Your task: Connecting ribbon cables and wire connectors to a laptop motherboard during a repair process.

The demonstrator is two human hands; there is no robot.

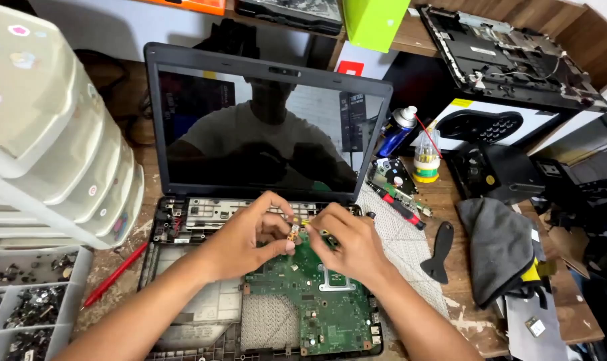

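Observation:
An opened laptop lies on the wooden bench with its keyboard removed and its dark screen upright. A green circuit board sits in the base. My left hand pinches a small copper-coloured part just above the board's upper edge. My right hand meets it from the right and grips a thin yellow-tipped tool, whose tip touches the small part. Both hands hover over the centre of the laptop base.
Stacked clear plastic drawers stand at left, over a tray of small screws. A red pen lies beside the laptop. At right lie a red screwdriver, a black pry tool, a grey cloth, a spray can and another dismantled chassis.

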